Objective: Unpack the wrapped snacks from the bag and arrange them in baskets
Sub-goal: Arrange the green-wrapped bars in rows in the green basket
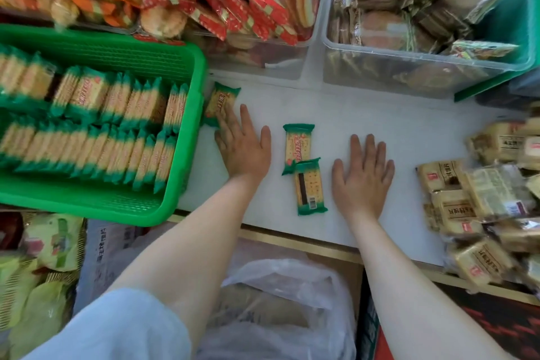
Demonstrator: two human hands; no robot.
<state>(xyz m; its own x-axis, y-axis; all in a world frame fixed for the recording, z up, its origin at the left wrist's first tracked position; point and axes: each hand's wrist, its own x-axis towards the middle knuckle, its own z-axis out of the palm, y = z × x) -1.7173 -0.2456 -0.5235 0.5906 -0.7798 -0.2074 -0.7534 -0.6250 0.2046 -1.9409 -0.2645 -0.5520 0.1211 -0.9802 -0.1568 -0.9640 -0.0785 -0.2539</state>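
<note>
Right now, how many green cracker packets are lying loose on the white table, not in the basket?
3. One green-wrapped cracker packet lies beside the green plastic basket under the left hand's fingertips; two overlap between both hands. None seem hidden.

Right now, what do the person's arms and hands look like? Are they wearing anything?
Both hands are bare: the left hand and the right hand show no gloves, rings or watch. The forearms are bare too. A loose, light blue sleeve covers the left upper arm near the bottom edge. No sleeve shows on the right arm.
</note>
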